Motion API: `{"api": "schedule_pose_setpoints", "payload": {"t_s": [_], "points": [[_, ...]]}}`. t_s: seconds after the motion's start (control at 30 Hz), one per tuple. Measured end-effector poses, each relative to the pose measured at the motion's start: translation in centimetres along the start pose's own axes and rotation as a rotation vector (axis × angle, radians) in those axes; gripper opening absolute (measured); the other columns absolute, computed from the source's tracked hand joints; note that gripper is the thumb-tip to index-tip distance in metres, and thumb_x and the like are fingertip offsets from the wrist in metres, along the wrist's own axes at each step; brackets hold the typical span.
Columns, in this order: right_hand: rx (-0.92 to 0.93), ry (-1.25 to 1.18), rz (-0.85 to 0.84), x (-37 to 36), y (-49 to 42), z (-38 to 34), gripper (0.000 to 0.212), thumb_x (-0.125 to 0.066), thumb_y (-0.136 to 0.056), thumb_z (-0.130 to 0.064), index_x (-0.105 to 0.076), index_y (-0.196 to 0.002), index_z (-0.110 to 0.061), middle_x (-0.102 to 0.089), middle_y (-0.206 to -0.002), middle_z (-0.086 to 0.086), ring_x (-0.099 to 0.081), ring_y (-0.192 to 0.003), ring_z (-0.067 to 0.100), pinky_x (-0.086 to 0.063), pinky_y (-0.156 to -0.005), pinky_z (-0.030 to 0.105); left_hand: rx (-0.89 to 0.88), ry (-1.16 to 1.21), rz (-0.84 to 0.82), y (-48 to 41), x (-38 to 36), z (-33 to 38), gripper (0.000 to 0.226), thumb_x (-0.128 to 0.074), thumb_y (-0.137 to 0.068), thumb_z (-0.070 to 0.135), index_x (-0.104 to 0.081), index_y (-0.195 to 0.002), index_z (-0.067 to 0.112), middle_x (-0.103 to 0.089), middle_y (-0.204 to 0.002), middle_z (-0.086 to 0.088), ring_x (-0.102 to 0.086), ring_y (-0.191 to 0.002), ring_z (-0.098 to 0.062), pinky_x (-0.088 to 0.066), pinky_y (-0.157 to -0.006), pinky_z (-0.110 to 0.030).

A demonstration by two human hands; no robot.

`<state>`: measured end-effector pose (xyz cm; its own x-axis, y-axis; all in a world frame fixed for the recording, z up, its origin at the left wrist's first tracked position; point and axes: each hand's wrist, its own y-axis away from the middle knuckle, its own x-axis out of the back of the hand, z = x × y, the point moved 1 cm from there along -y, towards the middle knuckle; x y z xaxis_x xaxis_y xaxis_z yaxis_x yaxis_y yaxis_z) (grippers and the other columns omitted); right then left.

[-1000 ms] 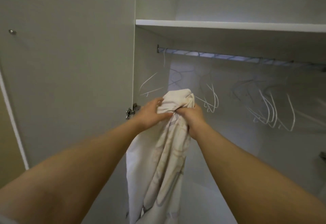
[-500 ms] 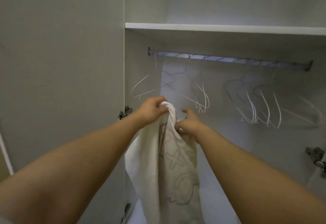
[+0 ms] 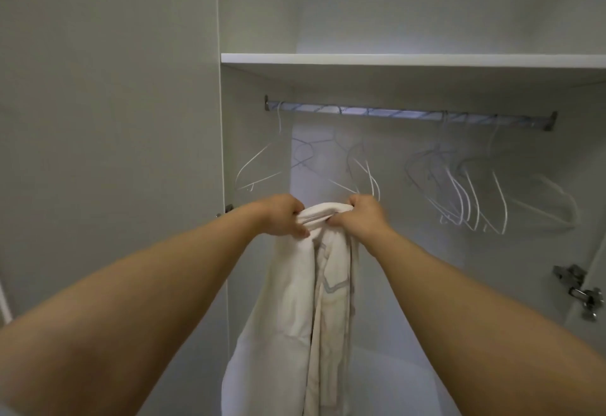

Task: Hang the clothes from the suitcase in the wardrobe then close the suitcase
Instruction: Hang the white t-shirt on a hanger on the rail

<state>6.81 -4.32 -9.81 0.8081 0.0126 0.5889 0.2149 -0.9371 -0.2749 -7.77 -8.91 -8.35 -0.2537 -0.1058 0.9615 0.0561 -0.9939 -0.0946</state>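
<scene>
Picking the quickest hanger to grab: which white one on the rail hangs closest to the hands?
The hanger just above the right hand; the leftmost hanger hangs by the wall, the bunch farther right.

Grey wardrobe (image 3: 426,268), door (image 3: 108,120) open; shelf (image 3: 393,59) over rail (image 3: 393,111) w/ white hangers (image 3: 501,199).

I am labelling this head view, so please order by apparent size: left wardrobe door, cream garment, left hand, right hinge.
1. left door
2. garment
3. left hand and right hinge look alike; the hand is nearer, so unranked.
</scene>
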Motion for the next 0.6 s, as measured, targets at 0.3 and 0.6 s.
{"api": "schedule_pose_setpoints", "payload": {"t_s": [0.3, 0.6], "points": [[-0.034, -0.397, -0.158, -0.6, 1.5, -3.1, 0.026, -0.066, -0.083, -0.017, -0.05, -0.062, -0.014, -0.048, -0.062, 0.004, -0.044, -0.057, 0.016, -0.033, -0.053, 0.024, 0.449, 0.76, -0.001, 1.0, 0.1, -0.6, 0.032, -0.035, -0.099, 0.021, -0.051, -0.077, 0.004, -0.052, -0.069, -0.012, -0.052, -0.056, -0.022, -0.051, -0.055, -0.033], [-0.264, -0.103, -0.451, -2.1, 2.2, -1.6, 0.029, -0.055, -0.089, -0.013, -0.05, -0.117, -0.01, -0.064, -0.092, 0.009, -0.058, -0.068, 0.02, -0.046, -0.052, 0.023, 0.403, 1.683, 0.32, 1.4, 3.4, 0.7, 0.032, -0.045, -0.09, 0.019, -0.034, -0.06, 0.013, -0.035, -0.052, -0.001, -0.042, -0.045, -0.017, -0.04, -0.052, -0.023]]}}
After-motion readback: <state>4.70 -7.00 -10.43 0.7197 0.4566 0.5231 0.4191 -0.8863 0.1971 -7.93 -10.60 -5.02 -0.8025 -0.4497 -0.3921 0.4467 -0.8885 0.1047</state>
